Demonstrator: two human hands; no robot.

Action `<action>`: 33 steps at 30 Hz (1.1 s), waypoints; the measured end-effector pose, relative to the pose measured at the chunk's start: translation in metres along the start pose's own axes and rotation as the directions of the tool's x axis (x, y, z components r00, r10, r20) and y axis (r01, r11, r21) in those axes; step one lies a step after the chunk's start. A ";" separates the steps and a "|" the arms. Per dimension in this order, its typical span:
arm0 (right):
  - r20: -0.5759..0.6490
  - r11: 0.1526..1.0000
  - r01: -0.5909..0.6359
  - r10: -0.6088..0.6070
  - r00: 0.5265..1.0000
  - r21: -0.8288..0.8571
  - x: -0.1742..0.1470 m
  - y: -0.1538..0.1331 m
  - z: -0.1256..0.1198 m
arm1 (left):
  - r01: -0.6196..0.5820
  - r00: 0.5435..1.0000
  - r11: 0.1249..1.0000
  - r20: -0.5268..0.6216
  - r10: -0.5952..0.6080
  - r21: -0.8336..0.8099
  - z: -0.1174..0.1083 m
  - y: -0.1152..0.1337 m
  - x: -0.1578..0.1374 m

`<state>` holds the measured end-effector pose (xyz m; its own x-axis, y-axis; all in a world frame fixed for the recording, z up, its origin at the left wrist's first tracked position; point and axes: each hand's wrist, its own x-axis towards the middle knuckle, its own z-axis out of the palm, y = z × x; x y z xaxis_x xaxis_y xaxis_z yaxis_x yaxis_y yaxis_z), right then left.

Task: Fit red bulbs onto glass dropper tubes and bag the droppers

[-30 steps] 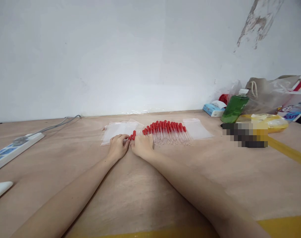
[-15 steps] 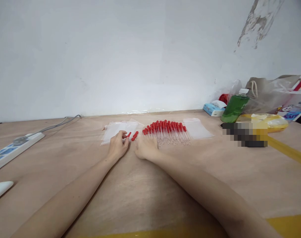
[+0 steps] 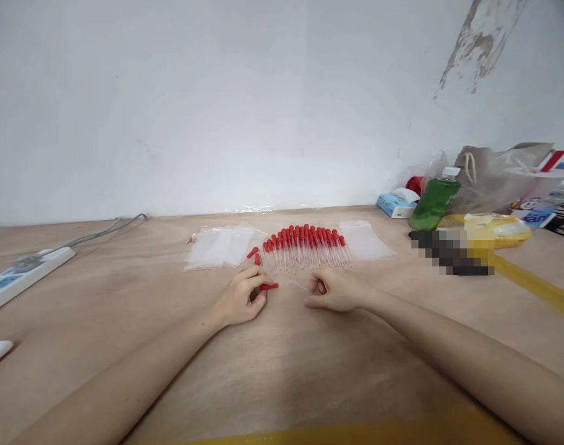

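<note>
One red bulb [image 3: 271, 286] is pinched in the left hand [image 3: 240, 296], its free end facing the right hand [image 3: 340, 289], which grips a thin clear tube [image 3: 300, 285]; bulb and tube are apart, just above or on the table [image 3: 282, 371]. Just beyond the left fingers lie two loose bulbs [image 3: 252, 252]. Farther on, red-topped droppers [image 3: 305, 238] lie in a curved row, between clear bags [image 3: 217, 248] at left and more bags [image 3: 366, 241] at right. Behind stands the wall [image 3: 217, 111].
</note>
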<state>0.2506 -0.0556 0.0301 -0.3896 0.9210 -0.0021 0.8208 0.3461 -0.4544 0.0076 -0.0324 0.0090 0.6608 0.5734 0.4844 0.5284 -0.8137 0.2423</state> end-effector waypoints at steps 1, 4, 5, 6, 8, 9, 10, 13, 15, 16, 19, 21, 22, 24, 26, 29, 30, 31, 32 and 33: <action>-0.025 1.000 -0.008 0.008 1.000 0.005 0.001 0.000 0.003 | 0.005 1.000 1.000 -0.004 -0.005 0.002 0.000 0.002 0.000; -0.078 1.000 -0.005 0.003 0.997 -0.021 0.003 0.000 0.015 | 0.051 0.998 0.999 -0.029 -0.051 0.006 0.001 0.003 0.002; -0.097 0.999 0.003 -0.008 0.995 -0.047 0.003 0.000 0.019 | 0.067 0.997 0.998 -0.040 -0.067 0.011 0.002 0.003 0.003; -0.121 0.997 0.016 -0.025 0.992 -0.079 0.003 0.000 0.022 | 0.080 0.995 0.997 -0.055 -0.078 0.020 0.002 0.002 0.004; -0.192 0.989 0.056 -0.082 0.978 -0.136 0.001 -0.001 0.025 | 0.083 0.994 0.996 -0.080 -0.080 0.034 0.003 0.001 0.006; -0.233 0.985 0.083 -0.117 0.965 -0.152 -0.001 -0.001 0.026 | 0.080 0.993 0.996 -0.086 -0.077 0.035 0.004 0.001 0.007; -0.272 0.982 0.107 -0.147 0.951 -0.155 -0.002 -0.002 0.027 | 0.078 0.993 0.997 -0.086 -0.075 0.029 0.004 0.001 0.007; -0.343 0.985 0.132 -0.161 0.925 -0.107 -0.005 -0.008 0.026 | 0.115 0.989 0.993 -0.090 -0.118 -0.033 0.006 0.005 0.005; -0.354 0.990 0.120 -0.141 0.925 -0.080 -0.007 -0.011 0.025 | 0.155 0.983 0.983 -0.086 -0.164 -0.097 0.007 0.008 0.004; -0.355 0.990 0.118 -0.136 0.925 -0.073 -0.007 -0.013 0.025 | 0.168 0.981 0.978 -0.080 -0.178 -0.124 0.008 0.009 0.003; -0.359 0.988 0.138 -0.155 0.921 -0.072 -0.007 -0.013 0.025 | 0.177 0.979 0.968 -0.071 -0.192 -0.179 0.011 0.011 0.002; -0.357 0.985 0.157 -0.174 0.918 -0.077 -0.007 -0.013 0.026 | 0.192 0.976 0.958 -0.062 -0.209 -0.211 0.012 0.012 0.002; -0.356 0.983 0.166 -0.183 0.916 -0.079 -0.006 -0.012 0.026 | 0.202 0.974 0.952 -0.053 -0.220 -0.230 0.012 0.012 0.002; -0.357 0.981 0.178 -0.193 0.914 -0.074 -0.006 -0.011 0.026 | 0.219 0.971 0.937 -0.030 -0.235 -0.270 0.012 0.013 0.002; -0.360 0.978 0.205 -0.209 0.909 -0.049 -0.005 -0.010 0.025 | 0.224 0.971 0.925 -0.010 -0.238 -0.306 0.012 0.014 0.002; -0.353 0.968 0.252 -0.234 0.906 0.006 -0.002 -0.005 0.025 | 0.228 0.972 0.922 0.019 -0.234 -0.314 0.012 0.015 0.001; -0.351 0.964 0.267 -0.242 0.905 0.022 -0.001 -0.004 0.025 | 0.229 0.972 0.925 0.024 -0.233 -0.305 0.012 0.015 0.001; -0.349 0.960 0.277 -0.249 0.904 0.034 0.000 -0.002 0.026 | 0.229 0.972 0.928 0.025 -0.232 -0.294 0.013 0.014 0.000; -0.351 0.957 0.287 -0.255 0.901 0.042 0.002 0.000 0.027 | 0.227 0.973 0.932 0.021 -0.230 -0.283 0.013 0.014 0.000; -0.355 0.954 0.298 -0.263 0.897 0.046 0.003 0.001 0.027 | 0.219 0.974 0.937 0.010 -0.225 -0.273 0.013 0.014 -0.001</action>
<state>0.2388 -0.0573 0.0053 -0.4172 0.7986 0.4338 0.6477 0.5961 -0.4745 0.0214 -0.0428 0.0012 0.5304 0.7424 0.4092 0.4943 -0.6630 0.5621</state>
